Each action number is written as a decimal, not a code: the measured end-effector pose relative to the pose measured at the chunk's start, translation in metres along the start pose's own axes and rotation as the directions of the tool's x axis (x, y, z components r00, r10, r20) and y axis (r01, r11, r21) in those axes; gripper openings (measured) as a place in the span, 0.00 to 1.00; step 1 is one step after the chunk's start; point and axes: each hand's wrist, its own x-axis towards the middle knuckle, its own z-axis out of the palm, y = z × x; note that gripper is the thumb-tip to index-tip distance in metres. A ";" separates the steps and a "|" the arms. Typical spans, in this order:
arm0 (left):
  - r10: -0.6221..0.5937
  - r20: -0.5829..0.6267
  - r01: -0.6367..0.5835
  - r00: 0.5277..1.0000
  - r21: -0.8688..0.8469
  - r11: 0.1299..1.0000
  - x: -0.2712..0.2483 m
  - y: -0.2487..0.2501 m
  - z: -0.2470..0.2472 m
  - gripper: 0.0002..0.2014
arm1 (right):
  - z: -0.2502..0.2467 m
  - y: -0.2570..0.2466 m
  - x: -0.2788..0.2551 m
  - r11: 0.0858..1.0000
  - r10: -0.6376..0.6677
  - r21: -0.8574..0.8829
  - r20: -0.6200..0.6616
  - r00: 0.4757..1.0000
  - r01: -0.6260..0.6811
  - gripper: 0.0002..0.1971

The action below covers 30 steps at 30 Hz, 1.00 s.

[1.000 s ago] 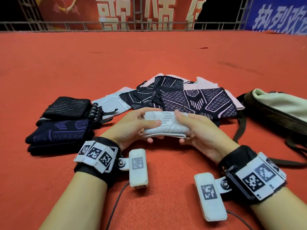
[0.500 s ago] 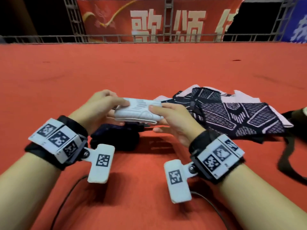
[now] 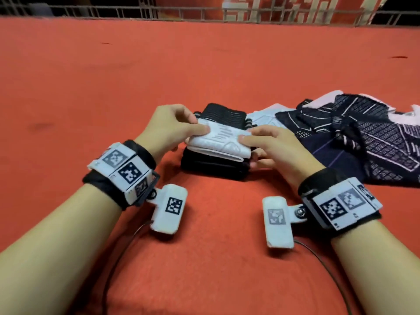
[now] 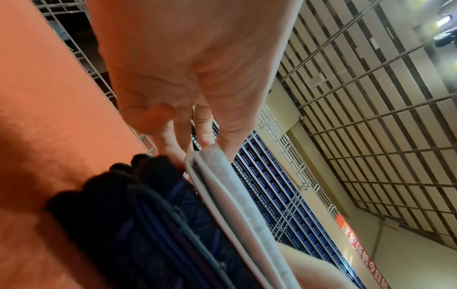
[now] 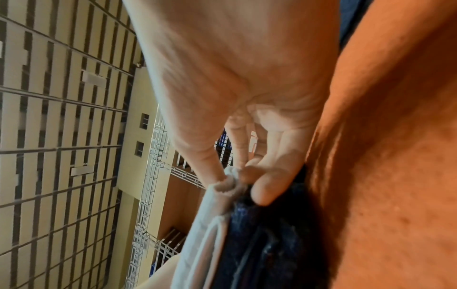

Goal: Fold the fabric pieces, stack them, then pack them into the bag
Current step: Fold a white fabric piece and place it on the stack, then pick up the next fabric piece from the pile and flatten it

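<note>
Wrist units: white tagged camera blocks [image 3: 169,210] hang off black wristbands on both forearms, nearest the viewer, cables trailing on the red surface [image 3: 204,258].
Left hand [image 3: 168,130]: grasping the left end of the white folded piece [image 3: 221,142], thumb on top, fingers [image 4: 173,136] under the edge; left wrist view shows the layered white edge pinched.
Right hand [image 3: 276,151]: grasping the right end of the white folded piece, thumb on top, fingers [image 5: 269,183] curled beneath; right wrist view shows the rolled white end pinched.
White folded piece: held between both hands, sitting right on top of the dark folded stack [image 3: 213,167], roughly aligned with it.
Dark folded stack: navy/black folded pieces on the red surface, directly under the white folded piece.
Black ribbed piece [image 3: 223,114]: folded, just behind the dark folded stack, touching or nearly so, cannot tell.
Pale unfolded piece [image 3: 266,115]: right-rear of the dark folded stack, partly under the patterned heap.
Patterned heap [image 3: 363,137]: unfolded dark pieces with pink-white line patterns, right of the dark folded stack, overlapping each other.
Railing [image 3: 181,13]: metal bars far behind the dark folded stack, red banner with pale characters beyond.
</note>
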 end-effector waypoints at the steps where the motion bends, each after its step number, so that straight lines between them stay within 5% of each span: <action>1: -0.011 0.009 0.011 1.000 0.017 1.000 0.000 0.000 0.001 0.13 | -0.001 0.003 0.000 1.000 0.007 -0.007 0.004 1.000 -0.007 0.17; 9: -0.178 0.085 0.184 0.980 -0.076 0.980 -0.002 -0.021 0.010 0.16 | -0.008 0.010 0.000 0.999 0.033 0.034 0.024 0.999 -0.034 0.20; 17: -0.171 0.074 0.177 0.982 -0.078 0.981 0.001 -0.026 0.012 0.15 | -0.003 0.014 0.000 0.996 0.013 -0.083 -0.019 1.000 -0.014 0.15; 20: -0.111 -0.080 0.107 0.991 -0.057 0.993 -0.005 -0.007 0.011 0.12 | -0.007 0.007 -0.011 1.000 -0.005 -0.013 -0.010 1.000 0.005 0.09; 23: 0.066 -0.305 -0.103 0.950 -0.106 0.989 -0.013 0.043 0.013 0.12 | -0.034 -0.013 -0.028 0.997 -0.031 0.070 -0.046 0.998 0.035 0.06; 26: 0.139 -0.131 -0.176 0.982 -0.332 0.927 -0.022 0.099 0.052 0.13 | -0.090 -0.031 -0.044 0.996 -0.089 0.017 -0.136 0.987 0.092 0.07; 28: 0.122 0.113 -0.061 0.986 -0.437 0.898 -0.027 0.128 0.101 0.09 | -0.134 -0.036 -0.053 0.995 -0.093 -0.045 -0.231 0.969 0.085 0.05; 30: 0.036 0.343 0.136 0.939 -0.464 0.875 -0.030 0.141 0.159 0.05 | -0.178 -0.033 -0.061 0.987 -0.074 -0.160 -0.346 0.935 0.019 0.06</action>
